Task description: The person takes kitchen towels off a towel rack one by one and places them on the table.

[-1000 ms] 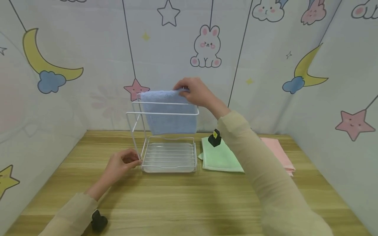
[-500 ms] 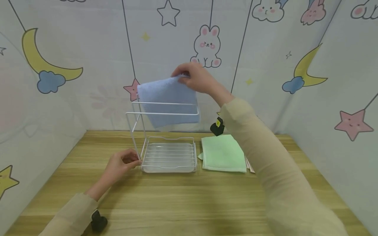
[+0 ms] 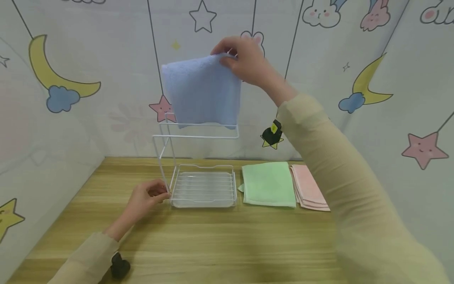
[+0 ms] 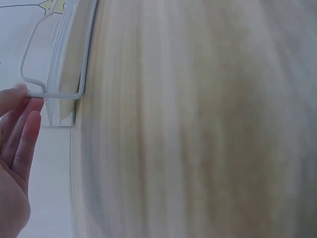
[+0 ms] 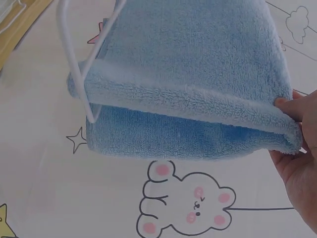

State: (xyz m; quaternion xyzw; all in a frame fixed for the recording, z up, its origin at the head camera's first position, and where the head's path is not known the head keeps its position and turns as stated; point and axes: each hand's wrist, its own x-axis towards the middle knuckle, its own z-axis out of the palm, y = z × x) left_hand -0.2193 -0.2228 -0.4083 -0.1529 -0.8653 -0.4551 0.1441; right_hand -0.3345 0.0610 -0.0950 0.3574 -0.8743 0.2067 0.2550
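Observation:
A light blue towel (image 3: 202,90) hangs folded from my right hand (image 3: 246,61), which pinches its top edge between thumb and fingers. Its lower edge is level with the upper bars of a white wire rack (image 3: 195,137). In the right wrist view the blue towel (image 5: 198,64) shows its fuzzy fold, with thumb and fingers on one corner. My left hand (image 3: 147,197) pinches the lower left corner of the rack. From the left wrist, the thumb and fingertips of that hand (image 4: 17,134) meet on the rack's white wire (image 4: 57,95).
A clear tray (image 3: 203,203) lies in the rack's base. To its right on the wooden table (image 3: 213,244) lie a folded green towel (image 3: 267,185) and a folded pink towel (image 3: 308,189), partly behind my right sleeve. A patterned curtain (image 3: 117,59) encloses the table.
My right hand has lifted the blue towel upward, off the rack's back upper bar. The pink towel shows more from behind the right arm. My left hand stays on the rack.

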